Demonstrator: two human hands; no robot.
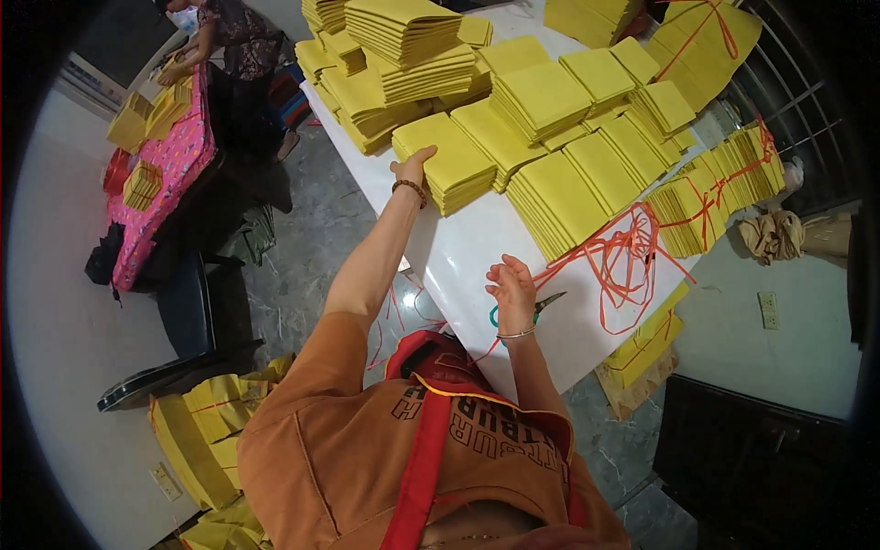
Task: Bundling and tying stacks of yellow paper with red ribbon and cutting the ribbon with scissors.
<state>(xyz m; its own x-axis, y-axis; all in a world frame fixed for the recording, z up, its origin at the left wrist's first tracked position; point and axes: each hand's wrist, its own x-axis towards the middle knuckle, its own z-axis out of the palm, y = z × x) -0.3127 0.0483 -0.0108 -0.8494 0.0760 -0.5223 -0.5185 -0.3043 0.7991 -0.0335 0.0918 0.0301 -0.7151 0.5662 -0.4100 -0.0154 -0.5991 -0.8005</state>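
A stack of yellow paper sheets at the white table's near edge is touched by the outstretched left hand, while the open, empty right hand hovers over scissors beside loose red string, suggesting bundling is underway.

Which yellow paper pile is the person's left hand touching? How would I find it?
Start at the white table covered in yellow stacks. Go to its near left edge, where the left hand, with a bead bracelet at the wrist, rests on a stack of yellow paper. This stack sits alone at the edge, nearest the person.
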